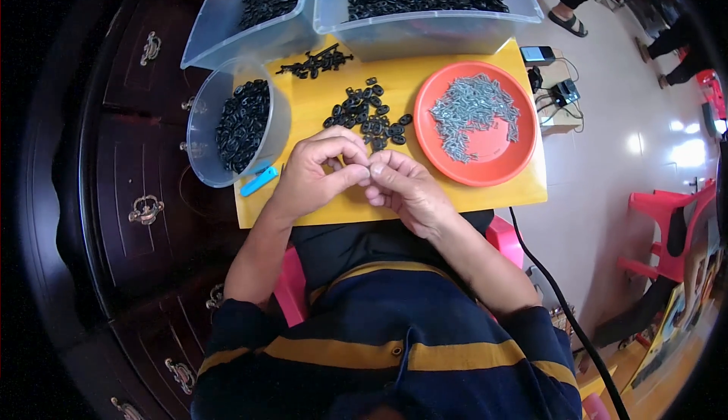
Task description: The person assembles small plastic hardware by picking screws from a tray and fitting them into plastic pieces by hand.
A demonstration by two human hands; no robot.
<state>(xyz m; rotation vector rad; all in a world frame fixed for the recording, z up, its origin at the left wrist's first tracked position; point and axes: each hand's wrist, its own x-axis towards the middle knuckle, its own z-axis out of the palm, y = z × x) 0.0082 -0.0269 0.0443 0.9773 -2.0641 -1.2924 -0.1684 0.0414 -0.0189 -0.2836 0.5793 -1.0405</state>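
Fingertip to fingertip, my left hand [317, 171] and my right hand [408, 191] meet over the front of the yellow tabletop [303, 105]. Both are closed in a pinch, and whatever lies between the fingers is too small and covered to name. Just beyond them is a loose group of small black oval plastic parts [353, 109]. To the right of these, an orange-red plastic dish [426, 133] holds a heap of small silvery metal pins or screws [474, 109]. A light-blue plastic tool [259, 181] lies left of my left hand.
A clear round tub [199, 139] of black parts stands at the left. Two clear bins, one left [203, 39] and one right [425, 31], sit behind. More black pieces [318, 62] lie before them. Dark drawers [144, 192] flank the left; a black cable [557, 291] runs right.
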